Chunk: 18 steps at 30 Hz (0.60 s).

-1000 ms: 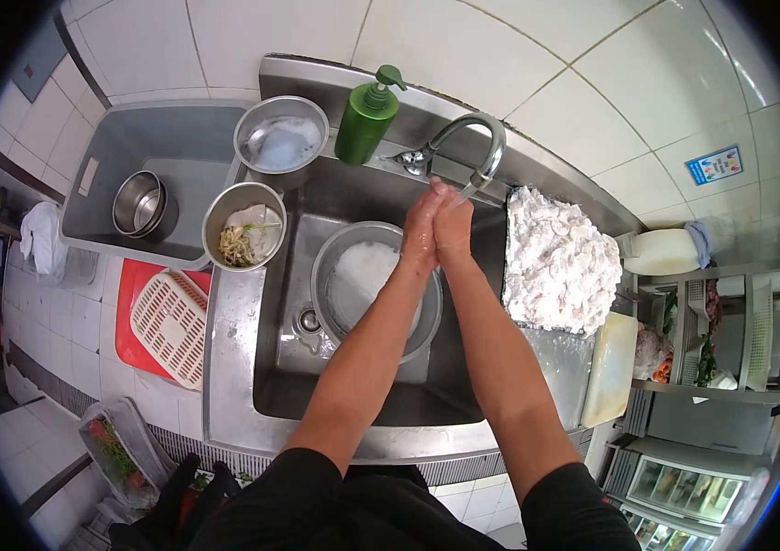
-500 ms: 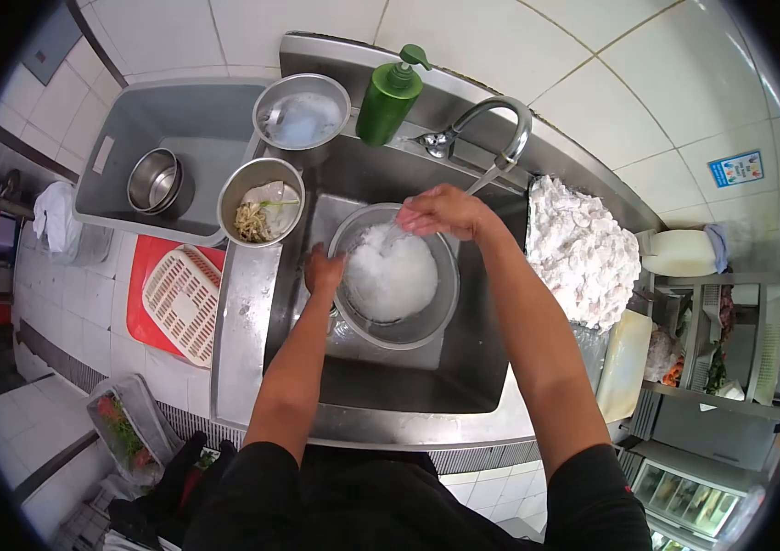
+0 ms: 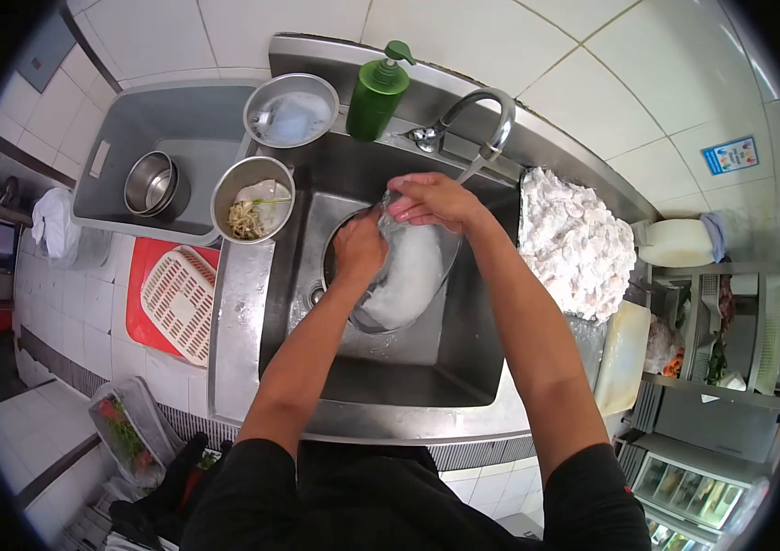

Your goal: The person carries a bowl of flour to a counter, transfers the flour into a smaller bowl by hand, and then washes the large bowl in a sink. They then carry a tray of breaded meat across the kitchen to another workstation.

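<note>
Each grip, left hand [image 3: 359,246] and right hand [image 3: 433,199], clasps one tilted bowl [image 3: 408,275]; four other bowls nearby.

Sink at frame centre, with things set around it.

A bowl [image 3: 408,275] is held tilted in the sink [image 3: 408,367], below the tap [image 3: 482,115]. A bottle [image 3: 376,92] is set left of the tap, two pans [image 3: 252,197] at the sink's upper left, a tub [image 3: 123,138] further left, and a heaped tray [image 3: 573,243] to the right.
</note>
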### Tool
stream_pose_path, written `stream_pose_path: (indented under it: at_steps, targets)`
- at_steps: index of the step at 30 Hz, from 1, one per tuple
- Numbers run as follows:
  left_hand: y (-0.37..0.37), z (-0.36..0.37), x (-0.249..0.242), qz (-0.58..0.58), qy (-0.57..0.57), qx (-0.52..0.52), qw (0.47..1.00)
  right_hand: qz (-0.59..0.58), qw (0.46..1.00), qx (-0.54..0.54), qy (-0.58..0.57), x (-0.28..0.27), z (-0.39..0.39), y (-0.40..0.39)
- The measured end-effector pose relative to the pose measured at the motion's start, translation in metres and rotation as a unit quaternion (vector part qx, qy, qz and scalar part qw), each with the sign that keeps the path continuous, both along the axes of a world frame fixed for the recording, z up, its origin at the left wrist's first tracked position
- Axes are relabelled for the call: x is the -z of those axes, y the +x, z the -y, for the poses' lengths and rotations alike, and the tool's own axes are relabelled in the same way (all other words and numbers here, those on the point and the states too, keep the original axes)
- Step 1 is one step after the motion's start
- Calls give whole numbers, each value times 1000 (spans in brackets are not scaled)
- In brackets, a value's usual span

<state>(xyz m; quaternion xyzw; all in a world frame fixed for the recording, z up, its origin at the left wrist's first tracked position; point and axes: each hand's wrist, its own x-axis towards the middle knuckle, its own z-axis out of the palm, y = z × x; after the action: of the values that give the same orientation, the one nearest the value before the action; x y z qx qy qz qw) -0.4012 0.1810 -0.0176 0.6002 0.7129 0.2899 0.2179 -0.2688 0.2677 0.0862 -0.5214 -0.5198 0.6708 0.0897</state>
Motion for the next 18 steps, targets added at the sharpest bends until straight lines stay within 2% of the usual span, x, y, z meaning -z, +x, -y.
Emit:
stream_pose_path:
  at_steps: [4,5,6,7,9,13,16,18]
  targets:
    - [-6,-3,-45,-58,49,8,997,-25,996,68,52,4,-1,15]
    - [-10,0,-55,-60,50,10,997,-44,984,119,127,0,-2,19]
    - [-15,8,-66,-70,105,14,992,-63,963,170,201,-2,-3,22]
    - [-21,16,-75,-80,160,18,984,-66,962,171,201,3,-6,29]
    - [-32,30,-91,-83,178,22,980,-107,944,210,230,17,-14,40]
    - [-46,57,-92,-56,234,16,971,-133,925,249,254,33,-16,43]
    - [-50,75,-85,-36,262,2,964,-110,922,304,213,52,-20,46]
    - [-51,82,-74,-32,275,-2,961,-127,905,271,303,61,-18,42]
